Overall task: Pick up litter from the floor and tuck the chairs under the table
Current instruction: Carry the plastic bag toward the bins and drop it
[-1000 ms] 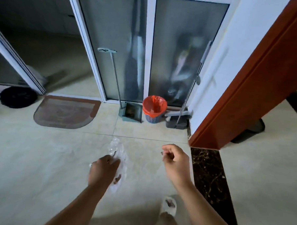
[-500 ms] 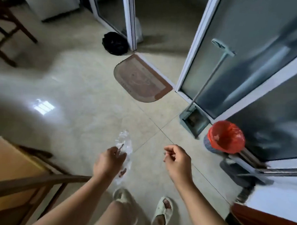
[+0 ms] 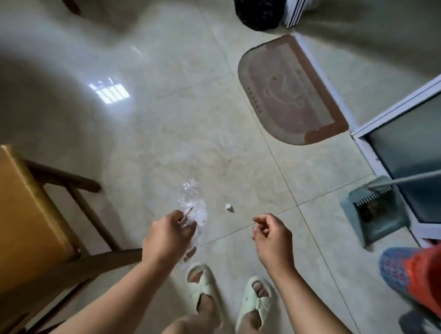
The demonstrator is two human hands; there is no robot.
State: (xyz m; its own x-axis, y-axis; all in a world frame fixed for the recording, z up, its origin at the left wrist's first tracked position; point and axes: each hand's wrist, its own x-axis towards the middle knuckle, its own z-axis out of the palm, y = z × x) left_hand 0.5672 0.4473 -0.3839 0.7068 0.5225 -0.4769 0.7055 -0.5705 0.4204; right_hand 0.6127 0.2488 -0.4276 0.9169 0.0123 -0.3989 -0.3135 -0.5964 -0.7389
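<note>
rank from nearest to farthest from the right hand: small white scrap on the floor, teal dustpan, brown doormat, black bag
From the right hand:
1. Small white scrap, just ahead-left on the tile.
2. Teal dustpan, right, by the door.
3. Brown doormat, ahead.
4. Black bag, farthest, top.

You see a brown mat (image 3: 288,94) with a pale duck outline, a black bag (image 3: 258,9), pale green slippers (image 3: 255,304), an orange liner (image 3: 434,274) in a blue patterned bin (image 3: 397,265).

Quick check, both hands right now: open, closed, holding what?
Left hand: closed on a crumpled clear plastic bag, plus a thin stick-like bit.
Right hand: fingers curled nearly shut; whether it pinches anything cannot be told.
</note>
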